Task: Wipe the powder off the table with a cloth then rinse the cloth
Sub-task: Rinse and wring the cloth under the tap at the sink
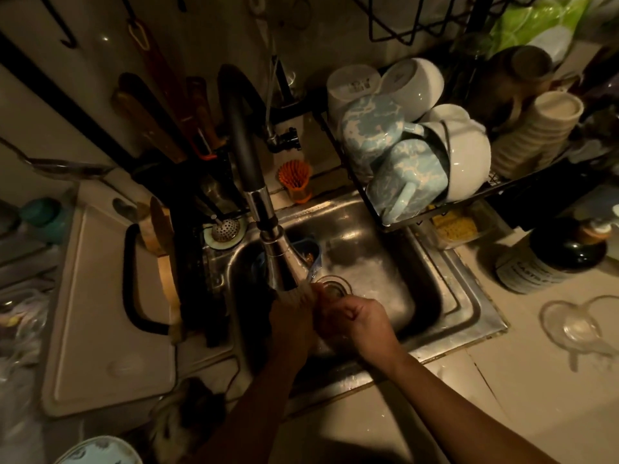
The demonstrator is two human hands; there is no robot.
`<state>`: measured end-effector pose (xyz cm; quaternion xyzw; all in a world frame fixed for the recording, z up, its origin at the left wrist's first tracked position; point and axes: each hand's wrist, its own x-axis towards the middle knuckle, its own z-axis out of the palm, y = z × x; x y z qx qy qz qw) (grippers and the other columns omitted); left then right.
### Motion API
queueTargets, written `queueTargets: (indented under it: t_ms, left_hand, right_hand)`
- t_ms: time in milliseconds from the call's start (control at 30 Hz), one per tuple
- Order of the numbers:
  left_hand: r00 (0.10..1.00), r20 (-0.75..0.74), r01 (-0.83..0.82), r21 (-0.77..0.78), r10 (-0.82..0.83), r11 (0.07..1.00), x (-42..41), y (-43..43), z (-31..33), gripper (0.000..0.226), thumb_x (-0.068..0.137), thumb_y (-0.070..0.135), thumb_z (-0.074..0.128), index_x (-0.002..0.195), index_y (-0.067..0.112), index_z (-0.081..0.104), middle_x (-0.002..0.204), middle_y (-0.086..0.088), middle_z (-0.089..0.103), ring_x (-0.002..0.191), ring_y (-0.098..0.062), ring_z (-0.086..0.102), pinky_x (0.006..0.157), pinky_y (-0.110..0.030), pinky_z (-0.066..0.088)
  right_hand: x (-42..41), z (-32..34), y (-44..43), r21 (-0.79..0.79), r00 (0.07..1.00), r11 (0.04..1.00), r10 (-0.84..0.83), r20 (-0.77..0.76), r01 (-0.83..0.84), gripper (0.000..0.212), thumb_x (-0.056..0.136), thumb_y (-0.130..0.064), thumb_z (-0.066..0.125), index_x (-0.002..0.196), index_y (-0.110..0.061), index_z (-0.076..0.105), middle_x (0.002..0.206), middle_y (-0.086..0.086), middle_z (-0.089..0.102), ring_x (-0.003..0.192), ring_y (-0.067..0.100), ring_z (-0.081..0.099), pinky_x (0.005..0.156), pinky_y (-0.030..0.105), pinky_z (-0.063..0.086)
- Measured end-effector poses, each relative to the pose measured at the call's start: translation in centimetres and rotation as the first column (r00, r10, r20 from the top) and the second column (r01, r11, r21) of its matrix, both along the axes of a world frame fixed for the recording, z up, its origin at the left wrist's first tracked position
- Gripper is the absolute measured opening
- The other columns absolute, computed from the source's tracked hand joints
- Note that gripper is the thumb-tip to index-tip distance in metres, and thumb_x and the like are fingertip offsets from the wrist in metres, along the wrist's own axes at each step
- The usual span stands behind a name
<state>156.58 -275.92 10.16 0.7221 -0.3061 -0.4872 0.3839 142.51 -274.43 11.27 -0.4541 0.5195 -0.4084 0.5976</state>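
**A:** Two hands under running water and I can barely spot the cloth. Where is it?

**B:** Left to right: white cutting board (110, 313), then the pull-down faucet (284, 262) spraying straight onto the left grip (291, 324). It's too dark to tell if those fingers are spread wide or wrapped round anything. The cloth looks bunched between both hands right under the spray, mostly hidden. The right grip (360, 319) is curled into a tight fist, round the cloth I'd guess.

**A:** How's it gonna handle?

**B:** Soaked cloth is soft, floppy, heavier than dry and a bit slippery. Nothing to break though. I'd take the wad by its two ends, one per hand, and twist or knead so the powder flushes out. Keep it low in the sink (445, 306), since the dish rack (385, 226) full of mugs hangs over the basin's right side. The counter (485, 396) past it already has a puddle (576, 326).
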Motion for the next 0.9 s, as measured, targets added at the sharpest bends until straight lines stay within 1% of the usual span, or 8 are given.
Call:
queueTargets:
  t_ms: [67, 167, 267, 333, 433, 567, 700, 900]
  left_hand:
    - [0.995, -0.053, 0.089, -0.001, -0.089, 0.996, -0.8, 0.8, 0.9, 0.029, 0.085, 0.045, 0.069, 0.102, 0.021, 0.071, 0.094, -0.010, 0.074, 0.087, -0.034, 0.070, 0.076, -0.046, 0.058]
    - [0.965, -0.083, 0.245, -0.066, -0.250, 0.967, -1.3, 1.4, 1.0, 0.015, 0.093, 0.010, 0.064, 0.102, 0.020, 0.070, 0.090, -0.007, 0.073, 0.085, -0.026, 0.069, 0.078, -0.041, 0.056]
    - [0.980, -0.063, 0.178, -0.127, -0.187, 0.976, -0.6, 0.8, 1.4, 0.023, 0.084, 0.002, 0.071, 0.107, 0.007, 0.070, 0.096, -0.012, 0.074, 0.089, -0.026, 0.071, 0.079, -0.044, 0.058]
    - [0.991, 0.042, 0.129, -0.144, -0.124, 0.981, 0.1, 0.4, 1.3, 0.021, 0.080, 0.015, 0.076, 0.100, 0.009, 0.072, 0.093, -0.006, 0.075, 0.089, -0.020, 0.072, 0.081, -0.040, 0.059]
    - [0.979, 0.127, 0.181, -0.167, -0.161, 0.969, 0.5, 0.4, 2.1, 0.012, 0.079, 0.013, 0.079, 0.088, 0.020, 0.075, 0.087, 0.005, 0.075, 0.083, -0.007, 0.071, 0.075, -0.020, 0.056]
    - [0.884, 0.353, 0.393, -0.203, -0.307, 0.897, -0.2, 0.8, 2.8, 0.013, 0.084, 0.005, 0.073, 0.088, 0.017, 0.074, 0.080, 0.023, 0.063, 0.080, 0.023, 0.058, 0.078, -0.001, 0.042]
    - [0.962, 0.198, 0.229, -0.228, -0.185, 0.946, 0.2, -0.2, 2.1, 0.009, 0.086, 0.012, 0.070, 0.087, 0.019, 0.076, 0.086, 0.004, 0.076, 0.087, -0.008, 0.072, 0.088, -0.035, 0.058]
    - [0.944, 0.235, 0.277, -0.180, -0.232, 0.944, -0.2, 1.0, 2.4, 0.013, 0.087, 0.028, 0.070, 0.080, 0.039, 0.069, 0.079, 0.007, 0.074, 0.079, -0.008, 0.071, 0.076, -0.031, 0.059]
  right_hand:
    - [-0.3, -0.3, -0.7, 0.009, 0.994, 0.994, -0.107, -0.009, 0.107, 0.024, 0.093, 0.003, 0.062, 0.082, -0.014, 0.075, 0.070, 0.003, 0.075, 0.059, 0.012, 0.069, 0.056, 0.025, 0.053]
    - [-0.9, -0.6, -1.8, 0.024, 0.993, 0.992, -0.120, -0.014, 0.120, 0.024, 0.098, 0.000, 0.054, 0.091, -0.012, 0.075, 0.064, 0.002, 0.072, 0.051, 0.011, 0.063, 0.054, 0.026, 0.050]
    - [-2.0, -0.4, -2.2, -0.001, 0.994, 0.995, 0.102, 0.042, -0.102, 0.020, 0.099, -0.013, 0.058, 0.112, -0.016, 0.073, 0.096, 0.001, 0.077, 0.086, 0.014, 0.072, 0.080, 0.029, 0.056]
    - [-2.6, -0.4, -1.8, -0.066, 0.962, 0.960, 0.271, -0.031, -0.272, 0.032, 0.094, -0.023, 0.067, 0.126, -0.022, 0.068, 0.116, -0.005, 0.073, 0.108, 0.012, 0.068, 0.095, 0.025, 0.052]
    - [-2.5, -0.5, -1.1, -0.084, 0.946, 0.965, 0.224, -0.234, -0.249, 0.008, 0.094, -0.030, 0.069, 0.095, -0.024, 0.075, 0.078, -0.012, 0.073, 0.072, 0.002, 0.065, 0.069, 0.022, 0.050]
    - [-1.7, -1.0, -0.8, -0.080, 0.949, 0.987, 0.111, -0.294, -0.140, 0.040, 0.098, -0.029, 0.063, 0.059, -0.024, 0.061, 0.053, -0.010, 0.058, 0.050, 0.003, 0.051, 0.056, 0.026, 0.041]
    - [-0.9, -0.1, 0.1, -0.157, 0.957, 0.969, 0.149, -0.250, -0.192, 0.045, 0.101, -0.034, 0.057, 0.061, -0.014, 0.062, 0.056, 0.002, 0.063, 0.051, 0.017, 0.056, 0.054, 0.029, 0.043]
    - [-0.6, -0.4, -1.3, -0.138, 0.962, 0.988, 0.027, -0.272, -0.067, 0.038, 0.100, -0.028, 0.059, 0.065, -0.022, 0.070, 0.063, -0.003, 0.071, 0.061, 0.013, 0.068, 0.067, 0.031, 0.054]
